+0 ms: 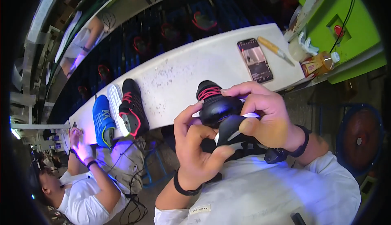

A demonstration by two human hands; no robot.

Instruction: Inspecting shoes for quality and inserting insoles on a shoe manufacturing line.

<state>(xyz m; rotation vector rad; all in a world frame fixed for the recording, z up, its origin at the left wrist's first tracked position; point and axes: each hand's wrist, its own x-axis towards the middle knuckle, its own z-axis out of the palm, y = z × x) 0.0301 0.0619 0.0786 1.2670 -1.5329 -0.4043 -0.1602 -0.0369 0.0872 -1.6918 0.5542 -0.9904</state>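
Observation:
A black shoe with red laces [211, 93] is held in front of my chest, its toe pointing away from me. My left hand [197, 145] grips it from the left, fingers bent and thumb near its heel end. From the other side my right hand [266, 113] grips it, with a finger stretched along the laces and the thumb pressing on a dark curved piece [232, 128] with a pale edge. Whether that piece is an insole or part of the shoe itself I cannot tell. My hands hide much of the shoe's rear.
On the white bench [175, 74] lie a phone [255, 60], a wooden-handled tool [275, 50], a blue shoe [103, 121] and a black-red shoe [132, 109]. A bottle [321, 64] stands at right. Beyond runs a dark line carrying shoes [203, 20]. A co-worker [87, 192] sits left.

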